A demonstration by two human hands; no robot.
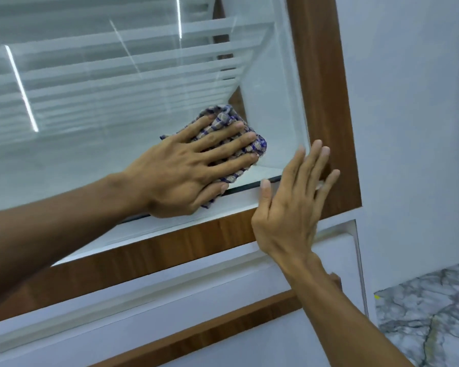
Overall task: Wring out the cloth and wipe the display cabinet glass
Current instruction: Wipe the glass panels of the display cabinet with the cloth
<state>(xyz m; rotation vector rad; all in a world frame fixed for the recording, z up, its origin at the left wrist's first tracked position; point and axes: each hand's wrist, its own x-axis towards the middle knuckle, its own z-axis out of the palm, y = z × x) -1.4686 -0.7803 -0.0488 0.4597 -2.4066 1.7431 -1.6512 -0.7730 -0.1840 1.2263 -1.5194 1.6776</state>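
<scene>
At the lower right corner of the display cabinet glass (104,102), the checked cloth (224,116) lies bunched flat against the pane, just short of the wooden frame (326,75); the left hand (186,168) presses it there with fingers straight and spread, not clenched, which probably spreads the pressure over a wide patch and keeps the cloth from slipping; the thumb sits at the cloth's lower edge, near the white ledge (170,229) under the glass; the right hand (289,207) holds nothing, its flat, released fingers resting across the frame's lower right corner, apparently to brace the body; the wringing looks done, and wiping seems to be the step in hand.
</scene>
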